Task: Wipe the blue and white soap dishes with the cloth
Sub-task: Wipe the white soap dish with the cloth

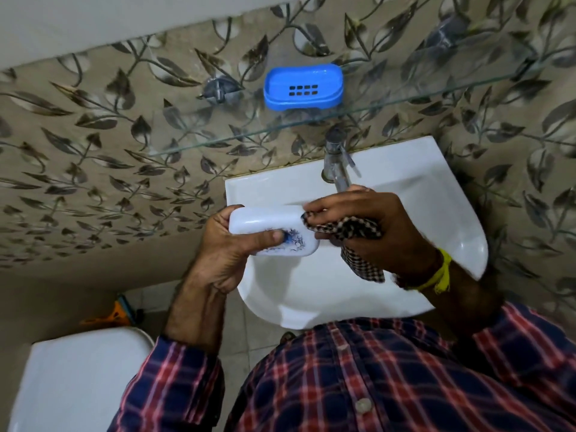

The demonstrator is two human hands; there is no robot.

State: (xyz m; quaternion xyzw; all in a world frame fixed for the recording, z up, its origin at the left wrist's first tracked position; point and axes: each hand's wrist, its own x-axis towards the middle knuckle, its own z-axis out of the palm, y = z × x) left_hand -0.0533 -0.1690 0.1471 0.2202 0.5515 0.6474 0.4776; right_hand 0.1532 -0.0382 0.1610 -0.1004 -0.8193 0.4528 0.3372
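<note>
While my left hand (230, 244) grips the white dish (268, 227) over the sink (452, 213), thumb pressed across its front edge by the blue print, my right hand (374, 226) holds the bunched cloth (349, 230) against the dish's right end, fingers curled round the fabric. The dish looks smooth and I hold it only at 1 end, so I judge a hard push from the cloth could twist it out of my grip and drop it into the basin. The tap (336, 166) stands just behind my right knuckles; a wide stroke might knock it. Farther off, the blue dish (304, 87) sits on the glass shelf (187, 145), apart from both hands.
</note>
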